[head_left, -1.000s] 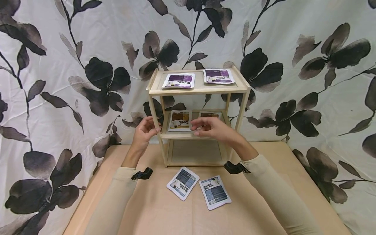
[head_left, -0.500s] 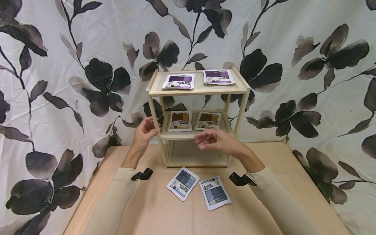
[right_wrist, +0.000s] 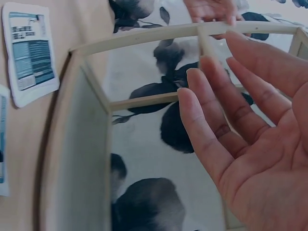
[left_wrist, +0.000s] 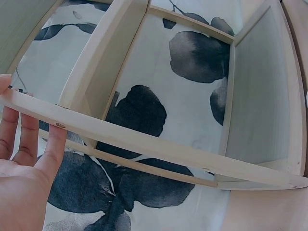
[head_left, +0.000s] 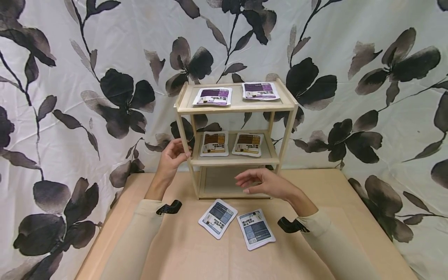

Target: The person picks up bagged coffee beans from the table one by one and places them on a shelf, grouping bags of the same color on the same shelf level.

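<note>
A three-tier wooden shelf rack (head_left: 238, 110) stands at the back of the table. My left hand (head_left: 170, 157) holds its front left post (left_wrist: 144, 137), the thumb on one side and the fingers on the other. My right hand (head_left: 266, 182) hovers before the bottom tier with nothing in it, its fingers (right_wrist: 207, 130) loosely bent and spread. Two brown-labelled flat pouches, the left one (head_left: 214, 144) and the right one (head_left: 247, 144), lie side by side on the middle tier. Two blue-labelled pouches, one at left (head_left: 218, 219) and one at right (head_left: 256, 229), lie on the table before the rack.
On the top tier lie two purple-labelled pouches, a left one (head_left: 212, 96) and a right one (head_left: 260, 91). A floral cloth (head_left: 119, 46) hangs right behind the rack. The tan table (head_left: 189, 256) extends around it.
My right hand has drawn back from the right brown pouch on the middle tier and dropped lower, uncovering that pouch. The left hand stays on the post.
</note>
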Demonstrator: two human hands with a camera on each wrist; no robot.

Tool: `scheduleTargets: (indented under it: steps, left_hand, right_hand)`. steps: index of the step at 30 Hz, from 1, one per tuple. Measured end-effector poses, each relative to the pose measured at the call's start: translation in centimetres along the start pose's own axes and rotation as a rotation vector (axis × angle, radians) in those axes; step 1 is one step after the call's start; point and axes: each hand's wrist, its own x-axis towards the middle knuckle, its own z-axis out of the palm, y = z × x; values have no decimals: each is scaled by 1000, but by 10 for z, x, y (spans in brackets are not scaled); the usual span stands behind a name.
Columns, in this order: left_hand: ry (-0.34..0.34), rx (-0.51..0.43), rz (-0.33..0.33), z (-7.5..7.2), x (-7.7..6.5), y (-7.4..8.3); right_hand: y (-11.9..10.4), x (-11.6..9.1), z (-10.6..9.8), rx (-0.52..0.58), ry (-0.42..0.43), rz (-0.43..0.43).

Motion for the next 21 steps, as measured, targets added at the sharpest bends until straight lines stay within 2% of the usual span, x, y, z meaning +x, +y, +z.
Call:
scheduleTargets:
  steps: [10, 18, 21]
  left_hand:
    - [-9, -4, 16, -2, 0, -3]
    - [-8, 4, 27, -1, -1, -2]
    - [-9, 5, 28, -1, 0, -1]
  right_hand:
    - [34, -9, 11, 10, -38, 14]
    - [63, -14, 18, 81, -41, 49]
    - [73, -14, 21, 73, -29, 54]
